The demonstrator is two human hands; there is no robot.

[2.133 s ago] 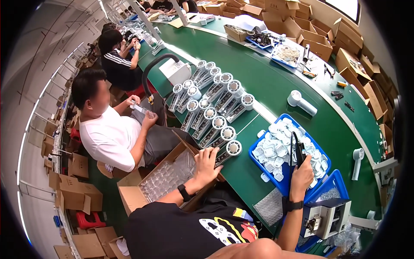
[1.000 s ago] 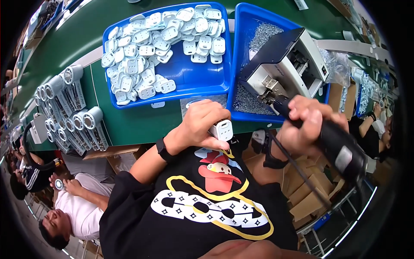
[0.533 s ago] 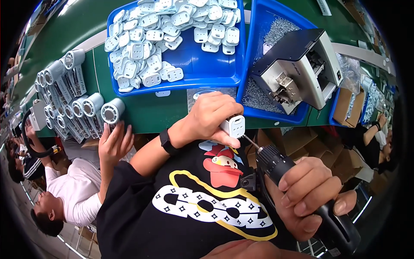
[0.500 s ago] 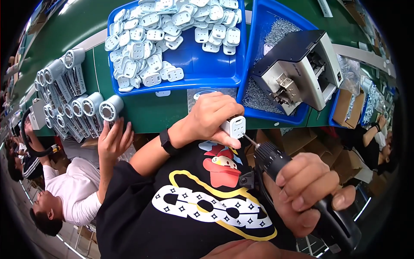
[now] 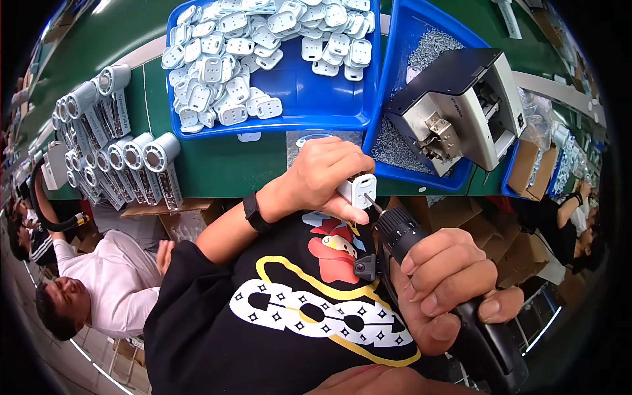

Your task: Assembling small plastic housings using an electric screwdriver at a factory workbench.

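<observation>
Head view
Left hand (image 5: 326, 176): closed around a small white plastic part (image 5: 357, 191), held just off the table edge, below the blue tray (image 5: 309, 105) of like parts.
Right hand (image 5: 447, 283): wrapped fully around a black electric screwdriver (image 5: 421, 263), its bit touching the part's face.
Doing it well: keep the bit square to the hole, brace the part firmly, press lightly so it likely won't slip.
Nearby: grey screw feeder (image 5: 461, 108) in a second tray; white fans (image 5: 125, 158) in rows on the green table (image 5: 224, 164).
</observation>
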